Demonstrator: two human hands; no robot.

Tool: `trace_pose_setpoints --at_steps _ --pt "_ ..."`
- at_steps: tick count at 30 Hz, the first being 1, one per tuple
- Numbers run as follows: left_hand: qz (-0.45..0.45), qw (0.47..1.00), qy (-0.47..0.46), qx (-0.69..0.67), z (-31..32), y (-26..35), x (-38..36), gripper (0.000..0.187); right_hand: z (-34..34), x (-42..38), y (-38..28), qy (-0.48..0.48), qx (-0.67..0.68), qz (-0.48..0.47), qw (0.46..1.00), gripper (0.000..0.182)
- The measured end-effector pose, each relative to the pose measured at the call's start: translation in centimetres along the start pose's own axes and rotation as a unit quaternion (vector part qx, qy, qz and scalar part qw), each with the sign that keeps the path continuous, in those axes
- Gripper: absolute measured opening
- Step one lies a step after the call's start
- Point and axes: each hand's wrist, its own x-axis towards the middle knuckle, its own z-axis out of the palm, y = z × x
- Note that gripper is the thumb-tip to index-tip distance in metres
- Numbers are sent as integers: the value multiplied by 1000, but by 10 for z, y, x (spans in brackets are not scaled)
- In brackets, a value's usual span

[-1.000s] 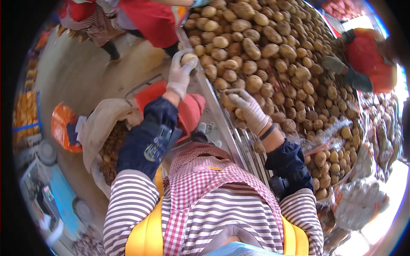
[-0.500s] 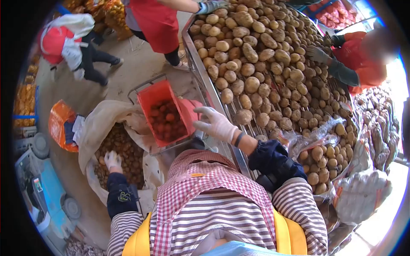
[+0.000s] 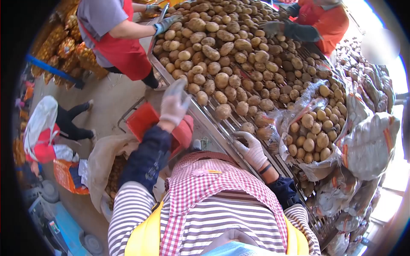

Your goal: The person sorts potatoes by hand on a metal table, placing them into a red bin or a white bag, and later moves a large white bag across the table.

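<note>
My left hand (image 3: 173,106), in a white glove, is raised over the red crate (image 3: 143,120) near the metal table's edge. Its fingers are stretched out and slightly blurred, with nothing visible in them. Above the slatted metal table (image 3: 228,138), my gloved right hand (image 3: 253,152) has its thumb and fingers apart and holds nothing. Closest to it are loose potatoes (image 3: 223,112) at the near edge of a large heap. My left sleeve hides part of the crate and its contents. A plastic-lined sack of potatoes (image 3: 314,138) stands to the right.
A large open sack (image 3: 102,164) with small potatoes stands at left. Across the table, a person in a red apron (image 3: 124,42) and one in orange (image 3: 329,25) touch the heap. Another person (image 3: 47,128) bends at far left. Full sacks (image 3: 369,145) line the right side.
My left hand has left the open sack and risen over the red crate. My right hand has shifted from beside the crate to above the slats. The view has turned right.
</note>
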Motion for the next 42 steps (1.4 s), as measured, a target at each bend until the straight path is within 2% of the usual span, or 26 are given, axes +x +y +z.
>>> trace_pose_setpoints --at_steps 2,4,7,11,13,16,17,18,20,21,23,25,26,27,28,29,30,31,33,34,35,37,39,40,41,42 --pt "37 999 -30 -9 30 8 36 52 -12 -15 0 34 42 16 998 36" --pt "-65 974 -193 95 56 11 58 49 -22 -29 15 72 46 3 996 36" --pt "-23 970 -180 160 73 4 53 46 -32 -61 35 130 51 30 990 39" --pt "-53 948 -262 174 59 4 40 45 -42 -120 57 129 -72 73 986 37" --pt "-4 934 -306 187 57 -3 38 47 -46 -148 67 199 -257 9 946 40" --pt "17 933 -300 199 65 0 39 49 -68 -189 104 282 -438 109 847 50" --pt "-14 925 -320 204 65 5 43 50 -79 -196 113 325 -480 135 804 53" --pt "-45 916 -339 211 64 9 46 51 -91 -201 125 328 -477 138 803 53" --pt "-31 913 -340 224 65 6 44 53 -108 -201 153 416 -423 184 784 61" --pt "-21 911 -339 234 65 7 44 54 -107 -192 155 419 -419 188 783 61" --pt "-17 910 -341 237 65 8 43 54 -96 -163 158 355 -391 281 802 64" --pt "-16 911 -328 249 67 7 42 53 -73 -132 159 307 -344 225 859 67" --pt "-18 912 -324 252 68 6 41 51 -52 -118 178 283 -516 136 797 68" --pt "-14 910 -328 253 68 6 41 51 -33 -108 194 246 -666 43 703 69" --pt "-20 911 -328 250 67 7 40 51 -30 -98 180 245 -664 48 705 69" --pt "-28 913 -323 247 68 8 41 50 -40 -79 151 194 -484 128 844 72" --pt "-31 912 -326 248 68 9 41 51 -47 -69 134 131 -273 199 932 74" --pt "-33 911 -326 251 67 5 38 51 -48 -71 131 128 -271 198 933 74" --pt "1 923 -295 245 67 6 35 52 -56 -81 134 184 -295 95 933 77" --pt "-55 911 -324 248 68 14 35 61 -54 -84 166 195 -370 81 905 81" --pt "-52 910 -328 246 69 27 30 61 -60 -84 164 195 -370 87 904 81" --pt "-54 954 -217 201 72 50 18 72 -73 -73 141 69 -279 166 943 86" --pt "-77 959 -217 166 75 54 19 77 -71 -45 136 49 -207 174 961 81" --pt "-72 969 -207 110 75 48 19 76 -71 -23 141 55 -287 2 956 74" --pt "-67 977 -195 55 75 44 18 74 -68 -5 143 61 -353 -173 917 69" --pt "-57 976 -195 84 75 47 20 72 -66 3 126 89 -220 -177 955 68"
